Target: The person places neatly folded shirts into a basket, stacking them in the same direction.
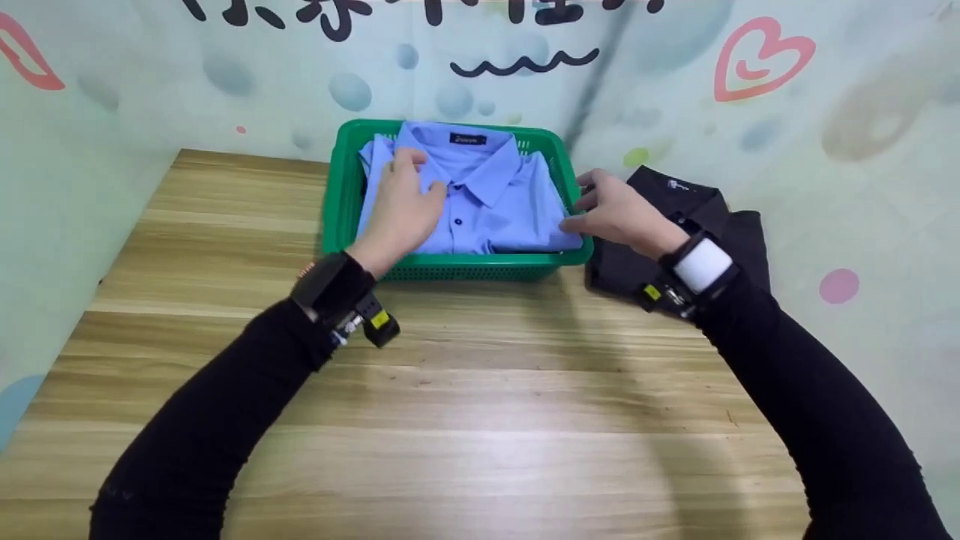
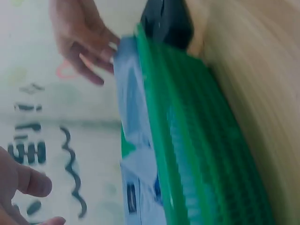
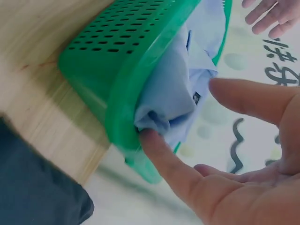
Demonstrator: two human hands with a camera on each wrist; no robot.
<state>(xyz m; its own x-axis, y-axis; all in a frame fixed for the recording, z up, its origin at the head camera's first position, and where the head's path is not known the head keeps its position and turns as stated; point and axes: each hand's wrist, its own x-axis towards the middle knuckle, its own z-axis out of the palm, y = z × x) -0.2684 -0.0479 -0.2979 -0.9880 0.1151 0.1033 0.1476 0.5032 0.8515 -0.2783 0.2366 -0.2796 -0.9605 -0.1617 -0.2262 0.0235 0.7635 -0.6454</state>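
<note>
A folded light blue shirt [image 1: 517, 202] with a dark collar label lies collar-up in a green plastic basket [image 1: 480, 261]. My left hand [image 1: 401, 206] hovers over the shirt's left part, thumb apart from the fingers; the left wrist view shows a gap between this hand [image 2: 21, 187] and the shirt [image 2: 136, 103]. At the basket's right rim is my right hand [image 1: 626, 214]. In the right wrist view, one fingertip of this hand [image 3: 229, 173] touches the shirt's folded corner, and the thumb stands away from it. Neither hand grips anything.
A folded black shirt [image 1: 735, 240] lies right of the basket, partly behind the right hand and wrist. The wooden table [image 1: 465, 420] extends in front. A printed backdrop [image 1: 300, 97] hangs close behind the basket. Each wrist carries a strapped-on device.
</note>
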